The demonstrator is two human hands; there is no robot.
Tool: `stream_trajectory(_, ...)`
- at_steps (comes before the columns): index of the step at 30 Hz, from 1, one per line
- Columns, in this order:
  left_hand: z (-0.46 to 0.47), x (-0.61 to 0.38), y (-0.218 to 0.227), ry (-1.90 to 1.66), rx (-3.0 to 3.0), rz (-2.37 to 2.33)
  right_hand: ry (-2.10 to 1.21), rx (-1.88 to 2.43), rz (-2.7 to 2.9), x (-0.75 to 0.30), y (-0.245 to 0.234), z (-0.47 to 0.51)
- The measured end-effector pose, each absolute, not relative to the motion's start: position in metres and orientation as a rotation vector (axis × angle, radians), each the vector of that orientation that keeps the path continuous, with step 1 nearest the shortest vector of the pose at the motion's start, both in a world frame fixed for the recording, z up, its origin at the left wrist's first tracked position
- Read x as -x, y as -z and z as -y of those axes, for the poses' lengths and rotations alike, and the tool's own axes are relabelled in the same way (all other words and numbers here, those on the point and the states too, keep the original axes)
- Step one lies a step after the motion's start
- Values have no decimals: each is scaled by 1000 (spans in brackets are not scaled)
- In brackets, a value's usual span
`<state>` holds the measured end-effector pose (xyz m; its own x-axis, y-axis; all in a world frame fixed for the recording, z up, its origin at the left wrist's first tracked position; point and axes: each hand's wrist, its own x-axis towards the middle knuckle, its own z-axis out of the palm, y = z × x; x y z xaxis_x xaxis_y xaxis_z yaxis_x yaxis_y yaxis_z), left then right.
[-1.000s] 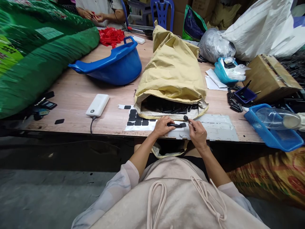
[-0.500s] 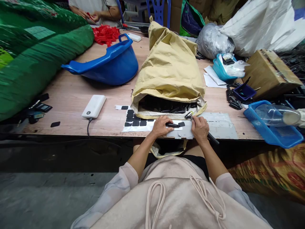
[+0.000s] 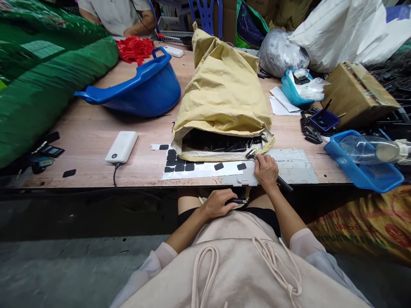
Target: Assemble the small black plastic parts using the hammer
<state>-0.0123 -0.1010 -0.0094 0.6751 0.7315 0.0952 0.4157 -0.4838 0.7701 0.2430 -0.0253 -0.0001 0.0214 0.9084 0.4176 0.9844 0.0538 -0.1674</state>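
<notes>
My right hand (image 3: 267,172) is closed around a small hammer (image 3: 251,154) with a shiny metal head and a black handle, resting over the grey board (image 3: 292,164) at the table's front edge. Below that edge, my left hand (image 3: 218,203) grips a slim black piece with a shiny tip (image 3: 238,201); its exact kind is unclear. It is above a sack on my lap, mostly hidden. Black rounded stickers (image 3: 180,162) lie on a white strip (image 3: 210,170) by the board. Behind them, a yellow sack (image 3: 226,94) lies with its mouth toward me, full of dark pieces (image 3: 224,141).
A blue basin (image 3: 141,92) and a white power bank with a cable (image 3: 122,146) are on the left, beside a green sack (image 3: 58,90). To the right are a blue basket (image 3: 369,171), a cardboard box (image 3: 362,96) and black parts. Another person sits across the table.
My left hand has moved down from the board to below the table edge, carrying the black piece. The right hand keeps the hammer in about the same place. The view has shifted slightly.
</notes>
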Motion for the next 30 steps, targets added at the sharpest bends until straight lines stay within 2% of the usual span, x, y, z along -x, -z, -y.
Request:
stream_trajectory(5,107,16,54,-179,-1965,-1281,216,1911,1929,-242,0,25)
stream_trajectory(8,102,17,52,-46,-1986,-1296,233,1900,1929,-242,0,25)
stream_trajectory(11,96,12,24,-142,-2024,-1036,243,1888,1928,-242,1,25)
stream_trajectory(14,75,1,-13,-428,-1974,-909,231,1894,1933,-242,0,25)
stream_trajectory(17,33,-9,-36,-775,-2012,-1202,227,1910,1941,-241,-2,25)
stream_trajectory(19,1,-15,-41,-871,-2053,-1420,230,1916,1944,-240,-3,25)
stream_trajectory(24,-53,-28,-37,-763,-2109,-1707,217,1917,1942,-239,-4,26)
stream_trajectory(27,-62,-33,-37,-622,-2090,-1774,222,1924,1945,-239,-4,26)
stream_trajectory(30,-57,-29,-44,-661,-2129,-1759,225,1938,1953,-238,-5,26)
